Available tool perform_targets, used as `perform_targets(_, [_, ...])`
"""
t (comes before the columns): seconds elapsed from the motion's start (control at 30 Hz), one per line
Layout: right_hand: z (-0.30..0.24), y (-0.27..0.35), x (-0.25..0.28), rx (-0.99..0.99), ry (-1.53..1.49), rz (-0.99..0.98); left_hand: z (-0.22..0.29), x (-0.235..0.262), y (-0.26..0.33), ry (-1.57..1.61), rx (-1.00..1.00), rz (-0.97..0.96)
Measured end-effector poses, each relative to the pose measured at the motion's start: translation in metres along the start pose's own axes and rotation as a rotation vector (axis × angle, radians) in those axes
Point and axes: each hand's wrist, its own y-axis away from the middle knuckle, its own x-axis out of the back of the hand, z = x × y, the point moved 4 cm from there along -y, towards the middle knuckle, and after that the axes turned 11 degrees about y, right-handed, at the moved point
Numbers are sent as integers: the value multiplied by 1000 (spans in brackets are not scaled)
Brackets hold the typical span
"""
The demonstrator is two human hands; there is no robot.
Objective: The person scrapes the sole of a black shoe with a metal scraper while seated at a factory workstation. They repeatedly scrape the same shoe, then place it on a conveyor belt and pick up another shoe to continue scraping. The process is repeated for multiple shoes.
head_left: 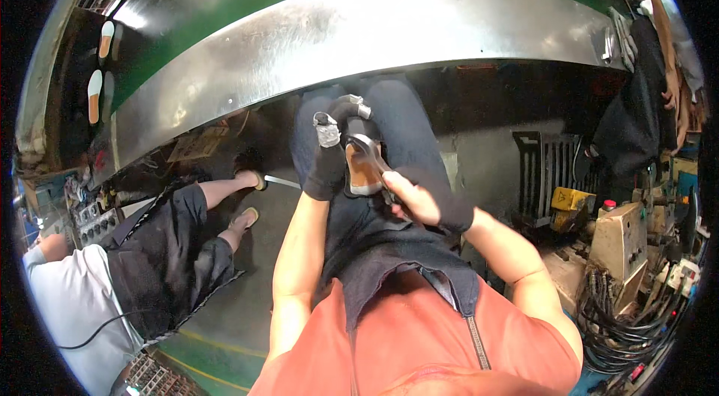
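Left hand (327,164), in a dark glove, is closed around the upper part of a shoe (361,160), fingers wrapped over its dark upper near the far end; a pale taped or capped fingertip shows at the top. Right hand (414,200), with a dark cuff at the wrist, is closed on the near end of the same shoe, thumb and fingers pinching its edge; whether it also holds a small tool I cannot tell. The shoe is held in the air over the person's lap, above the dark apron (389,246), not resting on anything. Its brown sole or insole side faces up toward the camera, with a pale rim around it. Long axis runs roughly away from the body, tilted slightly to the person's left at the far end; which end is toe and which heel is not clear from here. Handling judgement: light enough for one hand, sole part fairly stiff, upper soft and yielding, so a squeeze on the upper would deform it; not fragile, not obviously slippery, though the gloved grip helps. Best hold looks to be as now, one hand round the upper, the other steadying the sole edge. Beyond the hands: a long curved steel table (359,36) ahead, a seated co-worker (150,246) to the left in dark shorts, loose soles (95,95) on a far left ledge, a beige machine (622,239) and cables (622,321) to the right.
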Motion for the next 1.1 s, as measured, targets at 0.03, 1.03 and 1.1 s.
perform_targets(0.03, [0, -2, -7, 117, -16, 60, 2, -1, 3, 68, 24, 44])
perform_targets(1.03, [151, -26, -47, 253, -153, -435, -79, -32, 145, 1042, 456, 163])
perform_targets(1.1, [130, -20, -37, 599, 284, -291, -82, -27, 154, 1169, 545, 310])
